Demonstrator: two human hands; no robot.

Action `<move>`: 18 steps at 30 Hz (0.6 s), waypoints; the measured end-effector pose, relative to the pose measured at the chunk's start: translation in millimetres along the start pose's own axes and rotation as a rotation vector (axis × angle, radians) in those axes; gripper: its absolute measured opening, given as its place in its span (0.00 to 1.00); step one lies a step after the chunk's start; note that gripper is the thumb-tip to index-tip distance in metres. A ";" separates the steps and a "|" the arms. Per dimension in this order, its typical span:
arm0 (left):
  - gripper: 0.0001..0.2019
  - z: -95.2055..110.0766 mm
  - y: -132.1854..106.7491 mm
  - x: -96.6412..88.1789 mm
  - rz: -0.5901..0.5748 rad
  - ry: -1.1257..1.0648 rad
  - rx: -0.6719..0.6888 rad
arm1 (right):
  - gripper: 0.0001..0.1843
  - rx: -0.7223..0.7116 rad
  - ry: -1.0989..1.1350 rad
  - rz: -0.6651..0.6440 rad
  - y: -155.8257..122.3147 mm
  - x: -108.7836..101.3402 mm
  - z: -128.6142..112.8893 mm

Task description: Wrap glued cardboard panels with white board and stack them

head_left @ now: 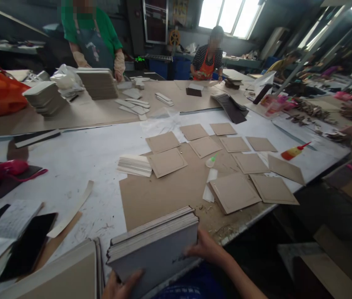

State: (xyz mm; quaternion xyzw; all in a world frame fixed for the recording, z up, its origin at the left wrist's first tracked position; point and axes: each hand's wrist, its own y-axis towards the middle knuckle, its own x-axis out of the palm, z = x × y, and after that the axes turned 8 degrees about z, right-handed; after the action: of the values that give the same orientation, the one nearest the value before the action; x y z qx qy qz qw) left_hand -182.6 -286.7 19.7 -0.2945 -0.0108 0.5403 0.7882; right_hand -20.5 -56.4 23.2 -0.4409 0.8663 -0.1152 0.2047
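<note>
Both my hands grip a thick stack of grey boards (155, 249), held on edge at the front of the table close to my body. My left hand (123, 284) is closed on its lower left end, thumb lying on the near face. At the right end my right hand (205, 247) clasps the stack, its thumb also on the near face; the other fingers of both hands are hidden behind it. Left of the stack lies a pile of larger beige boards (57, 274). Beyond it, several tan cardboard panels (235, 191) are spread over a brown sheet (145, 197).
A glue bottle with a red tip (294, 151) and a small green-tipped bottle (211, 161) stand among the panels. A black phone (28, 245) lies at left. Tall board stacks (98, 85) rest across the table, where a person in green (91, 37) and one in an orange apron (207, 62) stand.
</note>
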 end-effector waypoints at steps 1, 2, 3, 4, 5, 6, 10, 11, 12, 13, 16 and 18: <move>0.30 2.8 4.6 3.6 0.006 0.004 -0.029 | 0.36 0.029 -0.001 -0.031 6.6 -2.8 -5.8; 0.31 5.6 10.0 7.2 0.006 0.002 -0.062 | 0.36 0.056 0.004 -0.065 13.7 -5.0 -10.1; 0.32 8.5 16.0 10.8 -0.002 -0.009 -0.097 | 0.36 0.082 0.016 -0.097 21.1 -6.4 -12.9; 0.33 11.6 22.3 14.1 -0.015 -0.024 -0.138 | 0.35 0.100 0.029 -0.123 28.6 -7.3 -14.3; 0.34 14.8 28.6 17.1 -0.029 -0.042 -0.180 | 0.34 0.112 0.037 -0.142 35.9 -7.6 -14.7; 0.34 18.4 34.4 20.0 -0.043 -0.064 -0.217 | 0.32 0.121 0.035 -0.157 42.9 -7.5 -14.4; 0.30 33.5 51.6 30.2 -0.047 -0.113 -0.293 | 0.26 0.170 -0.056 -0.164 65.3 -7.2 -13.4; 0.28 36.3 54.6 32.5 -0.038 -0.101 -0.299 | 0.25 0.183 -0.106 -0.154 69.3 -7.4 -14.3; 0.26 38.0 57.3 34.7 -0.028 -0.074 -0.310 | 0.25 0.192 -0.174 -0.139 72.5 -7.8 -15.8; 0.24 38.6 59.8 36.5 -0.016 -0.039 -0.318 | 0.26 0.195 -0.263 -0.126 75.0 -8.4 -17.9; 0.24 35.1 66.7 39.7 0.010 0.051 -0.315 | 0.30 0.178 -0.603 -0.118 78.8 -11.0 -27.2; 0.26 30.8 69.6 40.4 0.016 0.091 -0.291 | 0.32 0.153 -0.803 -0.120 80.2 -14.0 -35.7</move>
State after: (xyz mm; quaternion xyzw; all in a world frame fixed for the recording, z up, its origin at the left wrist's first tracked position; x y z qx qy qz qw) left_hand -235.0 -221.1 -0.2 -0.4296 -0.0510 0.5253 0.7327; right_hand -86.9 2.6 28.1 -0.4841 0.6791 -0.0098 0.5517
